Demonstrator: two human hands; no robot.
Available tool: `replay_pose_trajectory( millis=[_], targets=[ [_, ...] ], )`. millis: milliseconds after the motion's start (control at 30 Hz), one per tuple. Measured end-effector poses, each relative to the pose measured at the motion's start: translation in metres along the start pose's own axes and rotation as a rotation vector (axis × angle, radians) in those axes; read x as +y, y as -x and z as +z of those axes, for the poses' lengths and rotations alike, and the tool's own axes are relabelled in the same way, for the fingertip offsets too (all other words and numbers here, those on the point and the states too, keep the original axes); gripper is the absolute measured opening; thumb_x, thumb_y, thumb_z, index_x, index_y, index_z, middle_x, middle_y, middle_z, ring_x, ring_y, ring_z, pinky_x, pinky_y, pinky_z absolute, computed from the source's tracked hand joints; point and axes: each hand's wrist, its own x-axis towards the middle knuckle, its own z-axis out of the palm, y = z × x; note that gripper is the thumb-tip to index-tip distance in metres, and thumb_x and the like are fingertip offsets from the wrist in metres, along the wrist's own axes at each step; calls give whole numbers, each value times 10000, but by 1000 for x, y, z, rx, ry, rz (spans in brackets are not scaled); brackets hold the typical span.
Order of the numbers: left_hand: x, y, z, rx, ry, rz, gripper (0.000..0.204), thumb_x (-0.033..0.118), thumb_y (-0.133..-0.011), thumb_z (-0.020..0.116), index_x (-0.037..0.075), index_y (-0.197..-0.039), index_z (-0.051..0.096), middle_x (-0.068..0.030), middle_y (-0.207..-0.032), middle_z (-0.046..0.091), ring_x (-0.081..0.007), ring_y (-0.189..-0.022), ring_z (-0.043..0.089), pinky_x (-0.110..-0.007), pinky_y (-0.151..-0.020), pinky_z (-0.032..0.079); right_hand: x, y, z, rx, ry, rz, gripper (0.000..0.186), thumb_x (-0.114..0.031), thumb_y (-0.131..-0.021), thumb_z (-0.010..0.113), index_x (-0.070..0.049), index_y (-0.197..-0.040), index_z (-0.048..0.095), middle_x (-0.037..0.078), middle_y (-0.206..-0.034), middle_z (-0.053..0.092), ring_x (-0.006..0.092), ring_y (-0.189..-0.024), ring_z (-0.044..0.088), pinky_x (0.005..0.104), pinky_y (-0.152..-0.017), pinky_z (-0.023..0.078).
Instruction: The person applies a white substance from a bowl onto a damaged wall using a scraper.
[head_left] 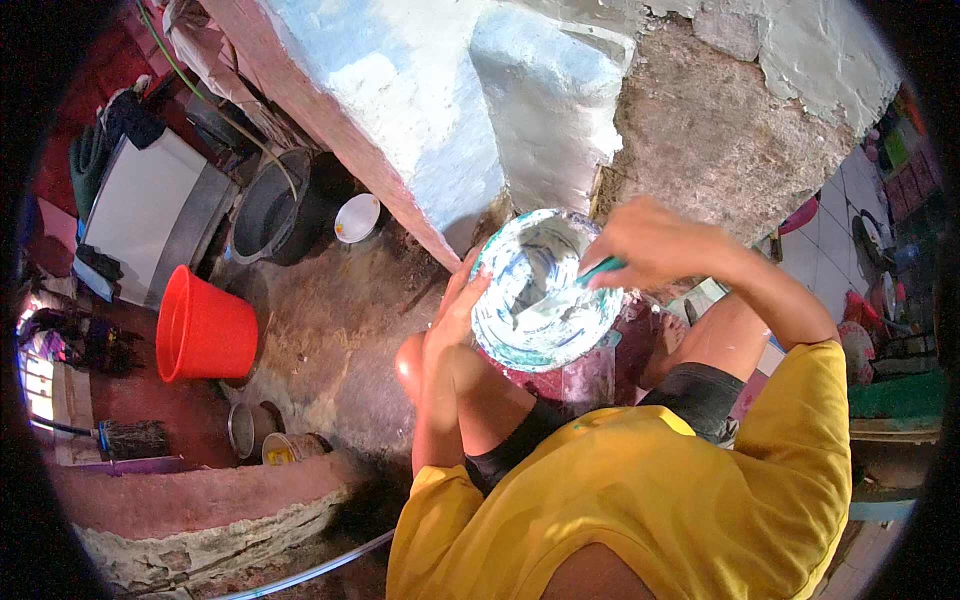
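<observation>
Left: bright red plastic bucket point(205, 325) on brown floor point(330, 330). Centre: left hand point(455, 312) clasps left rim of round, white, paste-smeared bucket point(545, 355) between knees. Right: right hand point(645, 242) clamped around teal-handled, scraper-like tool point(592, 274), its end in white paste point(535, 265). Step looks like stirring or scooping; next move calls for braced bucket, firm wrist.

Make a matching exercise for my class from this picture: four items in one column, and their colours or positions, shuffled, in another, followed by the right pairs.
Column one
1. Left hand
2. Bucket
3. Right hand
4. Shirt

Column two
A. Closed around a green handle
B. Yellow
C. Against the left side of the smeared container
D. Red

Right pairs: 1-C, 2-D, 3-A, 4-B
</observation>
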Motion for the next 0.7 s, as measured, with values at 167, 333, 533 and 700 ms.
replay_pose_trajectory(
  millis=[167, 333, 533, 700],
  targets=[
    [12, 1, -3, -20, -140, 18, 571, 326, -891, 526, -9, -1343, 425, -140, -1256, 493, -224, -1178, 456, -325, -1013, 336, 28, 23, -27, -56, -65, 140, 210, -249, -784, 678, -107, -935, 712, 144, -764, 657, 340, -719, 609, 413, -631, 453],
    [12, -2, 4, 128, -341, 46, 576, 321, -869, 527, 31, -1356, 430, -167, -1267, 486, -250, -1199, 447, -351, -1024, 325, 42, 52, -5, 106, -46, 230, 201, -225, -789, 682, -122, -958, 714, 130, -730, 648, 331, -640, 592, 405, -560, 436],
    [24, -2, 7, 201, -299, 65, 591, 319, -840, 516, 61, -1364, 430, -209, -1358, 441, -341, -1294, 373, -392, -1069, 270, 34, 81, 59, 281, 145, 310, 271, -284, -842, 633, -169, -1084, 679, 137, -644, 604, 324, -530, 575, 422, -514, 471],
    [25, -6, 18, 286, -572, 128, 585, 300, -831, 481, 70, -1366, 421, -245, -1346, 440, -390, -1274, 389, -423, -1065, 284, 23, 89, 114, 460, -12, 418, 259, -196, -839, 647, -135, -1089, 676, 139, -769, 664, 316, -616, 635, 405, -555, 511]
  ],
)
